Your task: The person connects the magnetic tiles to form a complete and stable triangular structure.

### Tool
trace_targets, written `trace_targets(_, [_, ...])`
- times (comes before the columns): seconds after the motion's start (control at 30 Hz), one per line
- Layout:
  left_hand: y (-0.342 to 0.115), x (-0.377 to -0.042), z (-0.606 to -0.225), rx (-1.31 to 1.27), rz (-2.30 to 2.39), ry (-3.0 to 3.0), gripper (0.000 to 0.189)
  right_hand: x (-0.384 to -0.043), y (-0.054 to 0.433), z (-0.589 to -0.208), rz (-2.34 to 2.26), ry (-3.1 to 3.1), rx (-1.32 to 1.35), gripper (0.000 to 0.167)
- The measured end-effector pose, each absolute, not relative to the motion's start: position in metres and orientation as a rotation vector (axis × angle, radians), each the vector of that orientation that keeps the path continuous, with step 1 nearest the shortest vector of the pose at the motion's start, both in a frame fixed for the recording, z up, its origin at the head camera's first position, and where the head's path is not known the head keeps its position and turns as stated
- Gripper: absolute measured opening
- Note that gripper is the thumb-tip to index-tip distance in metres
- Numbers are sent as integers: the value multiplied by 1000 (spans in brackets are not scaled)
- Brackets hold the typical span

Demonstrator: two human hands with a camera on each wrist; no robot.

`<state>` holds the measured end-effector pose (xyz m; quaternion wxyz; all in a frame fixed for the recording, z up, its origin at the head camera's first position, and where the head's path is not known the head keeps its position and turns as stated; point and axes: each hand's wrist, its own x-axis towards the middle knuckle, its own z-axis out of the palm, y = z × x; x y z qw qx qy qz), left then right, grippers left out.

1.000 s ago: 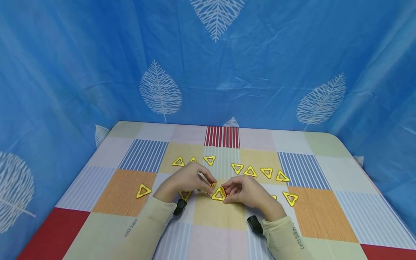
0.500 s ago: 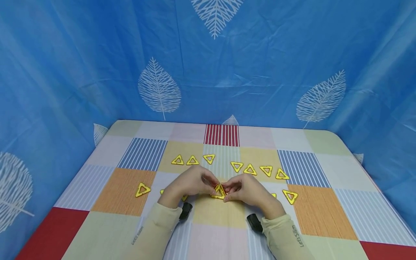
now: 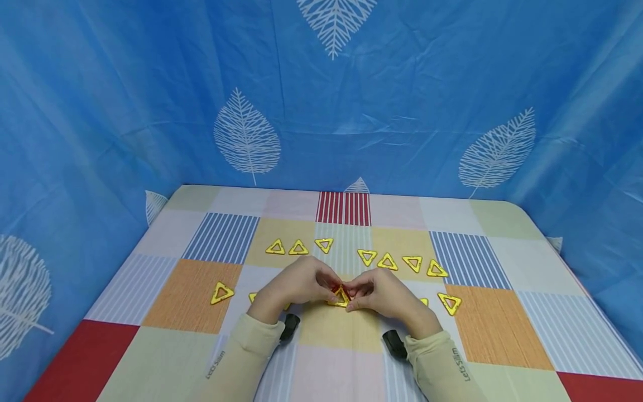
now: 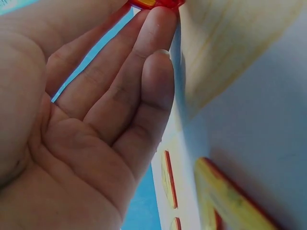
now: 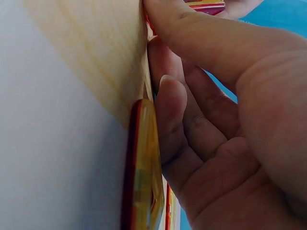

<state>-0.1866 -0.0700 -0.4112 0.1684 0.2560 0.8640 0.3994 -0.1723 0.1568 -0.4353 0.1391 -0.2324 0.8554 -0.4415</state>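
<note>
In the head view my left hand (image 3: 303, 281) and right hand (image 3: 382, 293) meet at the middle of the table. Between their fingertips stands a small cluster of yellow-and-red triangular building tiles (image 3: 341, 304), its front triangle facing me. My left thumb and fingers pinch the cluster's left side, and the right ones pinch its right side. At the top of the left wrist view a red-yellow tile edge (image 4: 158, 4) shows at the fingertips. The right wrist view shows a tile edge (image 5: 208, 6) beyond the thumb. The fingers hide most of the cluster.
Several loose triangular tiles lie in a row behind the hands, from a left one (image 3: 275, 252) to a right one (image 3: 413, 259). Single tiles lie at left (image 3: 222, 298) and right (image 3: 449, 297). My forearms partly cover others. A blue curtain (image 3: 402, 100) surrounds the patchwork-covered table (image 3: 341, 329).
My left hand has moved right with its tile, bringing it against the one at the right hand. The gap between the hands has narrowed; the right hand has stayed nearly still.
</note>
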Motion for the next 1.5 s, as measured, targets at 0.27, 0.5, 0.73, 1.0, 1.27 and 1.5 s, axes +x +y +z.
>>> trace_targets(0.27, [-71,-187,-412,740,1139,2448,22,-172,158,-435,-1278,2460,-669,39])
trace_targets(0.5, [-71,-186,-411,724,1143,2429,23,-173,156,-434,-1303,2437,-643,43])
trace_targets(0.73, [-71,-186,-412,713,1150,2409,24,-173,155,-433,-1289,2450,-616,34])
trace_targets(1.0, [-68,-186,-414,745,1111,2435,25,-173,157,-433,-1272,2466,-627,33])
trace_targets(1.27, [-68,-186,-413,793,1088,2446,21,-171,159,-431,-1254,2475,-649,28])
trace_targets(1.5, [-69,-184,-410,739,1111,2425,21,-172,157,-432,-1261,2469,-659,26])
